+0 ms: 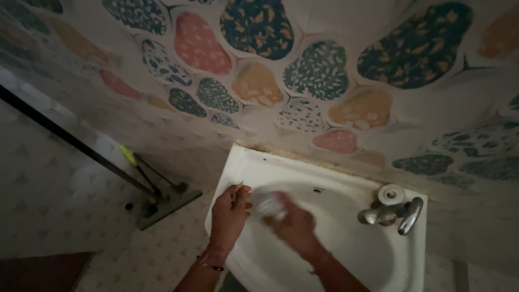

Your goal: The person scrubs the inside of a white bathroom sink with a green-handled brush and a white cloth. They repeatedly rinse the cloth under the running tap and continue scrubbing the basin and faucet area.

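Observation:
Both my hands are over a white wash basin (346, 259) fixed to a patterned wall. My left hand (230, 216) is closed around a thin greenish-yellow stick-like thing (238, 189) whose tip pokes up above the fingers. My right hand (294, 224) is blurred with motion and grips a pale crumpled thing (267, 204) that I cannot make out, held right next to the left hand. A bangle sits on my left wrist (211, 264).
A metal tap (392, 213) sticks out at the basin's right rim, with a small white round thing (391, 193) behind it. A long-handled floor wiper (162, 203) leans on the tiled floor at left. The wall carries large coloured leaf-shaped prints.

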